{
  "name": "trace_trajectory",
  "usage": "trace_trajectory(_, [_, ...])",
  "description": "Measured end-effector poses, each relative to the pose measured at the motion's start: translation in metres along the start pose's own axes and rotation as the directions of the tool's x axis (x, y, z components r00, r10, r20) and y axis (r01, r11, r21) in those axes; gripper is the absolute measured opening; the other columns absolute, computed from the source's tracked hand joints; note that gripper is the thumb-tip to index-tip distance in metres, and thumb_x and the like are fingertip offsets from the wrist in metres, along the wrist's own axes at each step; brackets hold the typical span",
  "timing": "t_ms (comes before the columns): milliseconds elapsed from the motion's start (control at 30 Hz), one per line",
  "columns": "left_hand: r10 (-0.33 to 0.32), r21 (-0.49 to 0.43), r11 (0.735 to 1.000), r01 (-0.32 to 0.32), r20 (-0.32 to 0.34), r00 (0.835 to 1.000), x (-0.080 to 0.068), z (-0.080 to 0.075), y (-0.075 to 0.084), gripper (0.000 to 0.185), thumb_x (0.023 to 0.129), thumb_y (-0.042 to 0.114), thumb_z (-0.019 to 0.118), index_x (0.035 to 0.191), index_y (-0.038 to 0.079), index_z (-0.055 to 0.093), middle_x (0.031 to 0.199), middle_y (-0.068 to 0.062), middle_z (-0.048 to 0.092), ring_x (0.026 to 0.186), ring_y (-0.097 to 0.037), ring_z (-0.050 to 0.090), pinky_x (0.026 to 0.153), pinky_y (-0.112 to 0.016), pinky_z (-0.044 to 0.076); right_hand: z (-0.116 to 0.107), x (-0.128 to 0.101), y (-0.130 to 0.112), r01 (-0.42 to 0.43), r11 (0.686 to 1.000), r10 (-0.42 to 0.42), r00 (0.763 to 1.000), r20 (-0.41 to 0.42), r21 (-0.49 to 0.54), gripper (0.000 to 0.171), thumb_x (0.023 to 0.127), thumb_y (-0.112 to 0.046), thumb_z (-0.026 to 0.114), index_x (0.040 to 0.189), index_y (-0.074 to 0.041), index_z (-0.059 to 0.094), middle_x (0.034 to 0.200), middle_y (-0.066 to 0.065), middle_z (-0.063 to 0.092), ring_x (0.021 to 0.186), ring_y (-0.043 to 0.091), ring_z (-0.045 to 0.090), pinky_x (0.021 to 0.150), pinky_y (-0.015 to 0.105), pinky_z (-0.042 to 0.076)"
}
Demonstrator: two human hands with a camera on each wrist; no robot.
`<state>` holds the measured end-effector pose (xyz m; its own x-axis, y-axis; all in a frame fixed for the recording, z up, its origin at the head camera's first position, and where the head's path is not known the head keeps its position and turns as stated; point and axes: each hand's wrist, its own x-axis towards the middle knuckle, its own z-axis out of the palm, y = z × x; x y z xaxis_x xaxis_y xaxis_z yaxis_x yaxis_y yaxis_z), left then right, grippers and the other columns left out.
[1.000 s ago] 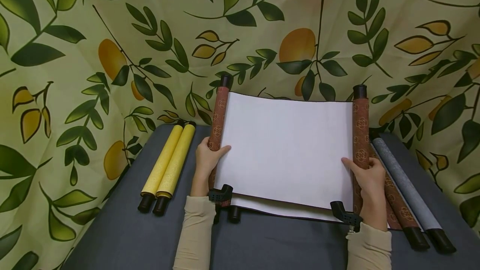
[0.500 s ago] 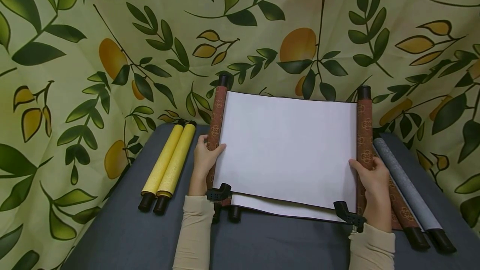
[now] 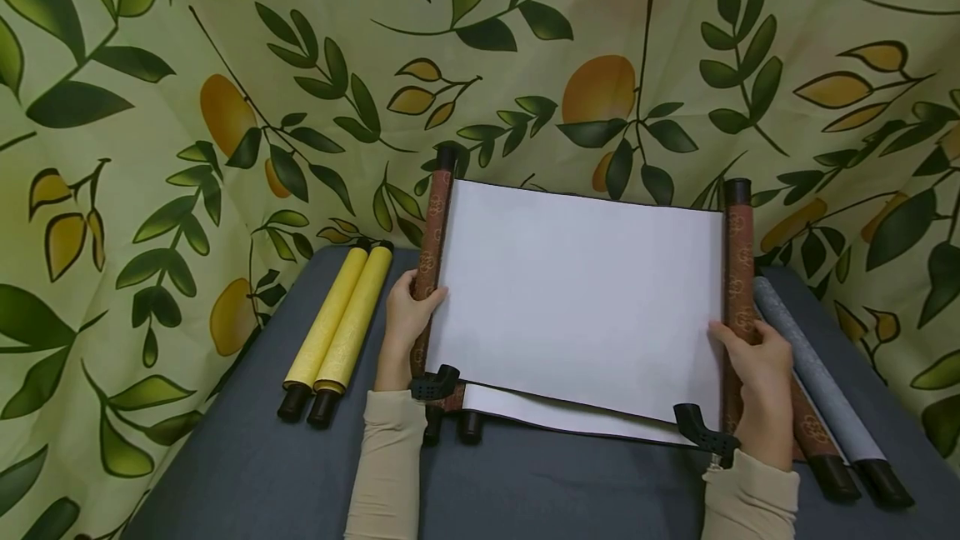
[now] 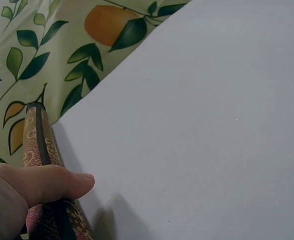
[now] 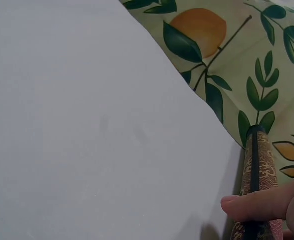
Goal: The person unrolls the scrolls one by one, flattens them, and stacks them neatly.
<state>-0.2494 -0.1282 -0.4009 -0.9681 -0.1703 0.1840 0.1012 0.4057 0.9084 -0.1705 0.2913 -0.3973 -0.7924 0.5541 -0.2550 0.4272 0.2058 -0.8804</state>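
A hanging scroll with blank white paper (image 3: 577, 298) is spread between my hands, held up and tilted toward me. My left hand (image 3: 407, 319) grips its left roll (image 3: 432, 232), brown-red and flower-patterned with black end knobs. On the opposite side, my right hand (image 3: 759, 369) holds the matching right roll (image 3: 739, 265). Each thumb lies across the front of its roll; the left thumb (image 4: 56, 182) and right thumb (image 5: 257, 204) show in the wrist views, while most other fingers are hidden behind. Underneath, a second partly unrolled scroll (image 3: 540, 412) shows its white lower strip.
Two yellow rolled scrolls (image 3: 345, 323) lie side by side on the dark grey table (image 3: 240, 457) at left. To the right rests a grey-blue roll (image 3: 817, 373) beside a brown-red roll (image 3: 817, 432). A leaf-and-fruit patterned cloth (image 3: 510, 73) hangs behind.
The hands have drawn apart, the right hand moving rightward and a little down, the left slightly left. More white paper shows between the rolls.
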Motion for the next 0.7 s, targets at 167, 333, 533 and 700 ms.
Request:
trace_trajectory(167, [0.012,-0.006,1.0,-0.012,-0.002,1.0,-0.0004,-0.0016,0.0011,0.047,0.085,0.014,0.069,0.126,-0.006,0.055,0.114,-0.027,0.063,0.094,-0.036,0.063,0.073,-0.035,0.053,-0.0001,0.0002,-0.0003,0.018,1.0,-0.017,0.999,-0.034,0.016,0.083,0.095,-0.039,0.05,0.154,-0.001,0.007,0.161,0.025,0.005,0.146,0.044,0.017,0.117,0.059,0.024])
trace_trajectory(333, [0.009,-0.011,1.0,-0.009,0.0,1.0,0.0001,-0.0021,0.0012,0.05,0.086,0.015,0.069,0.128,-0.006,0.054,0.114,-0.027,0.064,0.094,-0.036,0.064,0.072,-0.034,0.053,0.0016,0.0009,0.0003,0.046,0.999,-0.044,0.996,-0.078,0.019,0.073,0.096,-0.036,0.047,0.153,0.001,0.019,0.155,0.027,0.024,0.132,0.04,0.033,0.11,0.055,0.032])
trace_trajectory(533, [-0.009,0.014,1.0,0.009,0.008,1.0,-0.0002,-0.0016,0.0011,0.054,0.087,0.015,0.068,0.132,-0.008,0.05,0.118,-0.028,0.062,0.099,-0.038,0.063,0.078,-0.041,0.054,0.0002,0.0022,0.0004,0.037,0.999,-0.036,0.998,-0.054,0.013,0.074,0.097,-0.038,0.044,0.154,-0.001,0.015,0.156,0.029,0.022,0.136,0.043,0.03,0.113,0.059,0.029])
trace_trajectory(700, [-0.032,0.012,0.999,0.032,0.003,0.999,-0.0003,-0.0019,-0.0001,0.059,0.087,0.015,0.068,0.137,-0.007,0.046,0.125,-0.028,0.057,0.107,-0.036,0.057,0.085,-0.043,0.051,-0.0014,0.003,0.0015,0.036,0.999,-0.036,0.999,-0.008,-0.027,0.076,0.098,-0.042,0.04,0.154,-0.001,0.009,0.157,0.031,0.017,0.14,0.047,0.026,0.113,0.064,0.025])
